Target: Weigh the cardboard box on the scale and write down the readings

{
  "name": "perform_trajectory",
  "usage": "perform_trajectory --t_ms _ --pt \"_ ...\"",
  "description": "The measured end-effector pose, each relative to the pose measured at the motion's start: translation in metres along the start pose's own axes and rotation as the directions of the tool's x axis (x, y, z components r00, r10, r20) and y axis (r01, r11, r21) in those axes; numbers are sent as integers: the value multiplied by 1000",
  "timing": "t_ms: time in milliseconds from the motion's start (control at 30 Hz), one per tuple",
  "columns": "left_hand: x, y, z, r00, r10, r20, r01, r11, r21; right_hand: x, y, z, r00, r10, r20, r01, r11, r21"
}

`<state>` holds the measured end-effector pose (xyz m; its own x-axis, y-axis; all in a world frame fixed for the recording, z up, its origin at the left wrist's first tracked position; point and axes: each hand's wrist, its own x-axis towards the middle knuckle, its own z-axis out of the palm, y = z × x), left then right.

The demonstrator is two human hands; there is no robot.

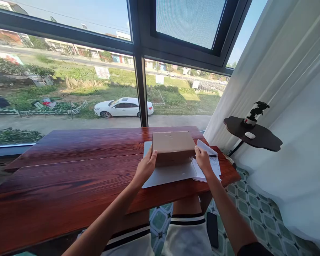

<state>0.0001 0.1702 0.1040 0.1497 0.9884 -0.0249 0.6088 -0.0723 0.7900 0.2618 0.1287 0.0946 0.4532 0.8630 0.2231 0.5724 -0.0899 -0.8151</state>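
A brown cardboard box (pixel 173 142) is held between my two hands over a flat silver-grey sheet or laptop (pixel 170 176) on the wooden table. My left hand (pixel 146 165) grips the box's left side, thumb on the front edge. At its right front corner, my right hand (pixel 202 160) has its fingers closed on the box. Whether the box rests on the grey surface or is slightly raised, I cannot tell. Papers with writing (pixel 215 167) lie to the right, partly behind my right hand, with a dark pen (pixel 212 155) on them.
The reddish-brown table (pixel 77 177) stretches left, up to a large window (pixel 140 71). A small dark side table (pixel 237 128) with a potted plant (pixel 252 115) and a white object (pixel 250 135) stands right, by white curtains (pixel 245 64). A phone (pixel 212 229) is low, beside my leg.
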Motion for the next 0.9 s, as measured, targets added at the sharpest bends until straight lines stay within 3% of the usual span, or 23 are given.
perform_trajectory --t_ms 133,400,900 --pt "-2 8 -2 996 -67 56 69 997 -41 1 2 1 1000 0 -17 0 1000 7" --pt "-4 7 0 997 -39 65 45 995 -88 6 -2 -2 999 4 -33 -4 1000 -18" --pt "-13 15 -12 999 -40 5 41 993 -112 -2 -19 -10 998 -53 -47 54 998 27"
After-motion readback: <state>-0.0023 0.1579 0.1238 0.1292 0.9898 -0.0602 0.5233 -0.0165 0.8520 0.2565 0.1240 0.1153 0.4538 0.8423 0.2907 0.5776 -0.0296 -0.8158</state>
